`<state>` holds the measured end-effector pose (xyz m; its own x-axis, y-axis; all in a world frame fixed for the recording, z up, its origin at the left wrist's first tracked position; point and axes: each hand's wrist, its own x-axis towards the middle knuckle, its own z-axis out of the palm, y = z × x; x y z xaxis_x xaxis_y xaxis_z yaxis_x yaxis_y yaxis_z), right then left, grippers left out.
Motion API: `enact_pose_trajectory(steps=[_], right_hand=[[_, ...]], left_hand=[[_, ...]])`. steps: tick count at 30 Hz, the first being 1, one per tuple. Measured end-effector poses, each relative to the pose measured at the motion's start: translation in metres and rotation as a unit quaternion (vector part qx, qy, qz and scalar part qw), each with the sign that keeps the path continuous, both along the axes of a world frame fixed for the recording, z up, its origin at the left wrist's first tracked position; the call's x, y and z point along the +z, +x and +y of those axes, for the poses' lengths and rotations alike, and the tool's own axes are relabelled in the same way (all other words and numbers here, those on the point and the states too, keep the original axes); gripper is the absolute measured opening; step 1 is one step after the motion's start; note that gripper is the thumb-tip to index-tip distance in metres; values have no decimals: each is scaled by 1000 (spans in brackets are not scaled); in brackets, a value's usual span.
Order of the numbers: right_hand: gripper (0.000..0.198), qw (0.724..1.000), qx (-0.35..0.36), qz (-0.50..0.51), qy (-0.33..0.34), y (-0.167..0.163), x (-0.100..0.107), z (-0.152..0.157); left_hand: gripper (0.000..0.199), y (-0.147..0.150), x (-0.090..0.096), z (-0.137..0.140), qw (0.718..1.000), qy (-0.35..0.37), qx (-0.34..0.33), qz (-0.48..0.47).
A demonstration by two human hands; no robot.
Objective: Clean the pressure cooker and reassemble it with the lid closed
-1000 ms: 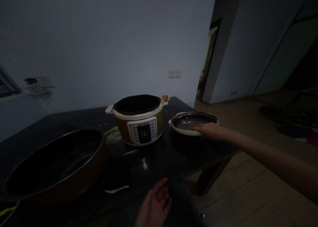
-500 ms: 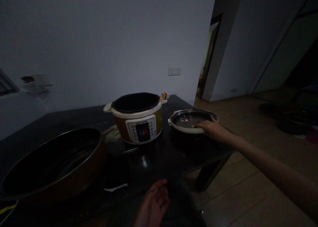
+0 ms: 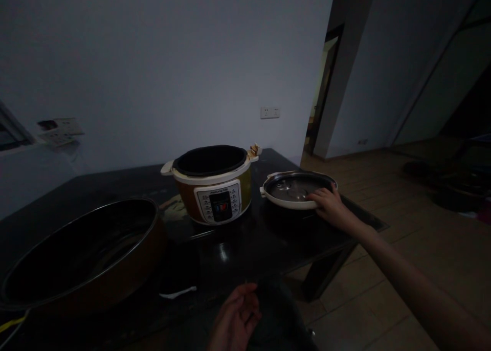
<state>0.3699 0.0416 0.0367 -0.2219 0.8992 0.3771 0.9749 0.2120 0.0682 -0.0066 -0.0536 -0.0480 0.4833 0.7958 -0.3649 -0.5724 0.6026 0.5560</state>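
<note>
Two hands are in my distant view. With its fingers over the near right rim, the right hand (image 3: 333, 207) holds the lid (image 3: 280, 189), which is inner side up at the right of the cooker (image 3: 187, 198), over the dark table (image 3: 238, 248). My left hand (image 3: 238, 317) (nearer to me) is loosely cupped, moderately wide, before the table edge.

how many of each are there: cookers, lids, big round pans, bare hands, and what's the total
Electric cooker: 1
Round lid: 1
Big round pan: 1
Bare hands: 2, left hand and right hand
Total: 5
</note>
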Motion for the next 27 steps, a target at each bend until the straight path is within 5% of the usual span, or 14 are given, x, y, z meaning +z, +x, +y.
enact_pose_trajectory(steps=[12, 18, 22, 27], right_hand=[[41, 998, -37, 54, 6, 1, -6, -1], [36, 999, -27, 28, 10, -1, -4, -2], [40, 999, -16, 14, 29, -1, -4, -6], [35, 994, 24, 23, 107, -14, 3, -21]], left_hand=[[25, -5, -5, 2, 998, 52, -10, 25], [29, -13, 18, 1, 978, 163, 10, 131], [32, -39, 45, 14, 906, 268, 80, 317], [29, -87, 44, 48, 738, 386, 170, 526]])
